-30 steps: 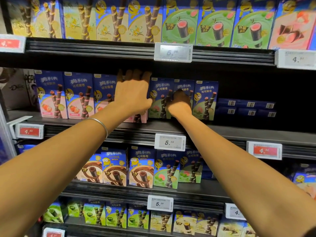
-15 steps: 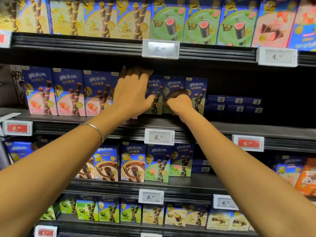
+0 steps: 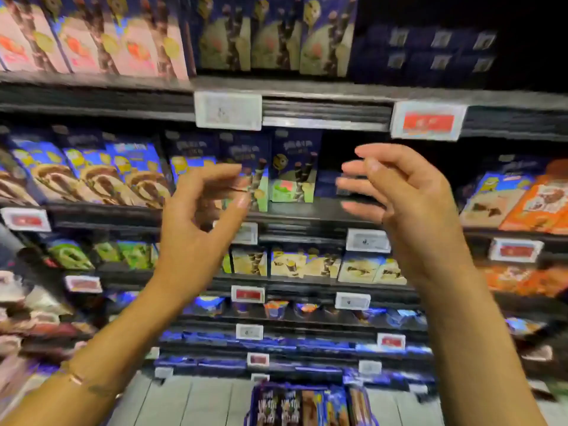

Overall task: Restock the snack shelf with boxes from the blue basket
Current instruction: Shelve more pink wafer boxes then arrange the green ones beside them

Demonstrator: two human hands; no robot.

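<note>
Both hands have drawn back off the shelved boxes [image 3: 276, 38] above the white price tag [image 3: 228, 110]; below that tag the left hand [image 3: 199, 216] and right hand [image 3: 402, 207] hang apart, fingers loosely spread, holding nothing. Far below the tag the blue basket [image 3: 251, 410] of snack boxes [image 3: 304, 405] is cut off by the bottom edge; blur smears every label.

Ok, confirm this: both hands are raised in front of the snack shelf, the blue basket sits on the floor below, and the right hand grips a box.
One thing is wrong: the right hand grips nothing; its fingers are loosely spread. The head view shows it. Left hand, snack shelf and blue basket are as stated.
</note>
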